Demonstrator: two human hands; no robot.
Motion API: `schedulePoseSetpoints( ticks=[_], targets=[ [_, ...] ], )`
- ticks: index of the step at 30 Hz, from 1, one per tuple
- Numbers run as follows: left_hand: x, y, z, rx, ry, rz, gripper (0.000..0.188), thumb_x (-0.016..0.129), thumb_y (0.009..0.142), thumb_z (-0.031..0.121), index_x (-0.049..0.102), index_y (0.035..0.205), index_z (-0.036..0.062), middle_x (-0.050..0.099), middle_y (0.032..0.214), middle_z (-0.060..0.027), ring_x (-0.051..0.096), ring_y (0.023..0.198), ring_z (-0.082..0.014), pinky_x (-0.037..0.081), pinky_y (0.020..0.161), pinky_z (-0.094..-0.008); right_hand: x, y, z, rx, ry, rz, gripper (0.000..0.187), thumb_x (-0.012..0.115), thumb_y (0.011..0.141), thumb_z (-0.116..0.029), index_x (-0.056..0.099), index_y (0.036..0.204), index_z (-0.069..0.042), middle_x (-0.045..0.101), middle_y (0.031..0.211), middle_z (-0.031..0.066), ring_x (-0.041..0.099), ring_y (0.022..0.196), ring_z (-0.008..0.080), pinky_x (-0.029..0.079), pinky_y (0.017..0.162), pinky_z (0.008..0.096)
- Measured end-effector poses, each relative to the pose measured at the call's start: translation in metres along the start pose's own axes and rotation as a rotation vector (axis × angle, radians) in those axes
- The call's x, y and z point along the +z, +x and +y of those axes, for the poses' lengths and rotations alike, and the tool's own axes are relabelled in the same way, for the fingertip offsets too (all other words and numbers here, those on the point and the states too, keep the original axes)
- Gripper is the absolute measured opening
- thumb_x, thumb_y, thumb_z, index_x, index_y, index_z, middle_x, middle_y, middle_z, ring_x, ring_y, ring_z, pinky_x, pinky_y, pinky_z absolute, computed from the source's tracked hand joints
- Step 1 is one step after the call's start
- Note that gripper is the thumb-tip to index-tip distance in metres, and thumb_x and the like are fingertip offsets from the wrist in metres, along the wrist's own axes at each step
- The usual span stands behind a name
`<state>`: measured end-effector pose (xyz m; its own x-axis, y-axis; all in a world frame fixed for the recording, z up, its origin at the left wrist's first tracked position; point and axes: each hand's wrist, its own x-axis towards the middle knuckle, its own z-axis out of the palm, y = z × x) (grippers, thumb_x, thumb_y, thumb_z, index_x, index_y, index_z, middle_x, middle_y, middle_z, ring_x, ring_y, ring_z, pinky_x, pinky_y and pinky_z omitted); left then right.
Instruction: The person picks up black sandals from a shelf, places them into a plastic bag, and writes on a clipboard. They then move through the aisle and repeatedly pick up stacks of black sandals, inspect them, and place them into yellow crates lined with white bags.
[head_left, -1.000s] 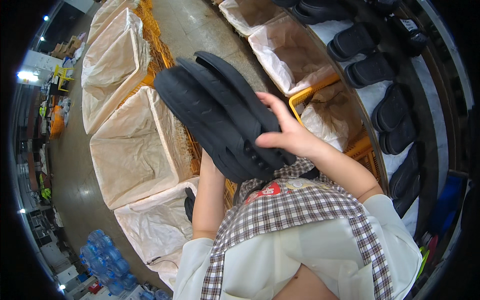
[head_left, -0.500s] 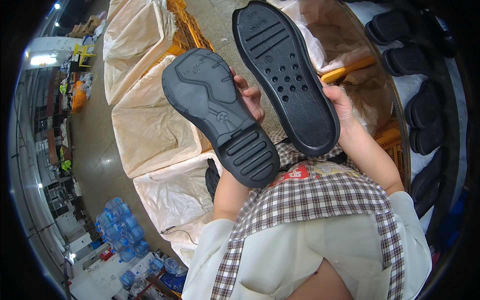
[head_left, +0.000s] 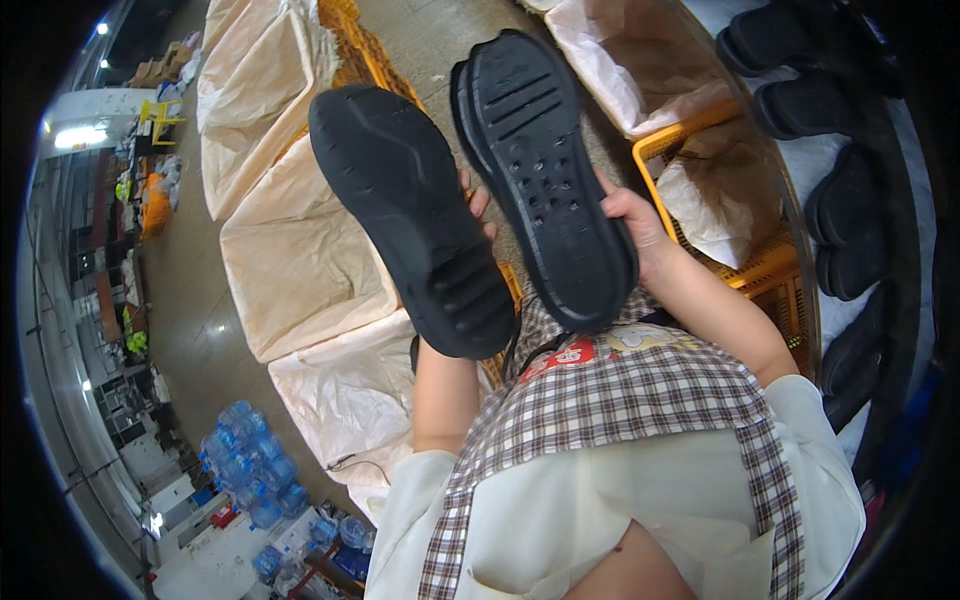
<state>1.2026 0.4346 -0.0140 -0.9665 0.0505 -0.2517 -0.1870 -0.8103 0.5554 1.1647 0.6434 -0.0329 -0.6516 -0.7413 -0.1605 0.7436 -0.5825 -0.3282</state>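
Observation:
Two black shoe soles are held up side by side in front of my apron. The left shoe sole (head_left: 400, 205) has its treaded underside toward me, with thick ribs at the heel. My left hand (head_left: 480, 208) grips it from behind by the right edge, mostly hidden by the sole. The right shoe sole (head_left: 560, 235) shows a face with a cluster of small round holes and several straight grooves near the toe. A raised rim and a doubled left edge show on it. My right hand (head_left: 635, 222) is closed on its right edge, thumb on the near side.
Bins with pale cloth liners (head_left: 305, 265) stand in a row to the left. At the right are yellow crates (head_left: 640, 150) and a rack (head_left: 815, 290) bearing several black soles. Blue water bottles (head_left: 250, 460) are stacked on the floor at lower left.
Both soles have tilted and shifted left, and the right one has dropped a little, showing more of its left side. My hands have kept hold of them.

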Motion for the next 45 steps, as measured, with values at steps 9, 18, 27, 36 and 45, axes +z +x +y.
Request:
schedulePoseSetpoints(
  ticks=[9, 18, 27, 36, 45],
  targets=[
    [-0.024, -0.009, -0.003, 0.001, -0.692, -0.508, 0.059, 0.055, 0.088, 0.035, 0.037, 0.138, 0.0109, 0.052, 0.108, -0.0067, 0.047, 0.083, -0.0180, 0.047, 0.061, -0.0334, -0.004, 0.011, 0.000, 0.036, 0.134, 0.078, 0.057, 0.055, 0.070, -0.020, 0.053, 0.119, 0.007, 0.063, 0.106, 0.0225, 0.067, 0.086, 0.0297, 0.058, 0.071, 0.0371],
    [0.008, -0.021, -0.001, 0.326, 0.449, 0.117, 0.049, 0.052, 0.093, 0.031, 0.041, 0.129, 0.0000, 0.056, 0.119, -0.0097, 0.057, 0.106, -0.0177, 0.045, 0.091, -0.0272, 0.023, 0.015, 0.007, -0.048, -0.419, 0.148, 0.079, 0.051, 0.069, -0.003, 0.017, 0.141, -0.003, 0.038, 0.135, 0.0158, 0.046, 0.121, 0.0265, 0.041, 0.100, 0.0359],
    [-0.014, -0.021, -0.001, 0.167, -0.601, -0.450, 0.051, 0.046, 0.094, 0.037, 0.043, 0.129, -0.0005, 0.055, 0.121, -0.0132, 0.057, 0.107, -0.0234, 0.046, 0.091, -0.0326, 0.039, 0.019, -0.008, 0.010, -0.387, 0.031, 0.080, 0.052, 0.071, -0.005, 0.015, 0.142, -0.005, 0.035, 0.135, 0.0177, 0.045, 0.122, 0.0268, 0.044, 0.098, 0.0357],
    [0.011, -0.031, -0.013, 0.285, -0.353, -0.057, 0.051, 0.044, 0.094, 0.036, 0.043, 0.128, -0.0014, 0.054, 0.123, -0.0151, 0.056, 0.109, -0.0259, 0.046, 0.092, -0.0356, 0.033, 0.045, -0.026, 0.129, -0.468, -0.029, 0.078, 0.053, 0.070, -0.003, 0.019, 0.141, -0.003, 0.034, 0.135, 0.0169, 0.038, 0.126, 0.0263, 0.035, 0.103, 0.0355],
    [0.015, -0.025, -0.017, 0.252, -0.134, 0.363, 0.050, 0.041, 0.094, 0.035, 0.044, 0.128, -0.0022, 0.053, 0.124, -0.0170, 0.055, 0.111, -0.0284, 0.046, 0.094, -0.0386, 0.020, 0.077, -0.015, 0.191, -0.797, -0.316, 0.066, 0.059, 0.089, -0.019, 0.023, 0.141, -0.001, 0.033, 0.140, 0.0155, 0.031, 0.131, 0.0235, 0.024, 0.108, 0.0343]
  ],
)
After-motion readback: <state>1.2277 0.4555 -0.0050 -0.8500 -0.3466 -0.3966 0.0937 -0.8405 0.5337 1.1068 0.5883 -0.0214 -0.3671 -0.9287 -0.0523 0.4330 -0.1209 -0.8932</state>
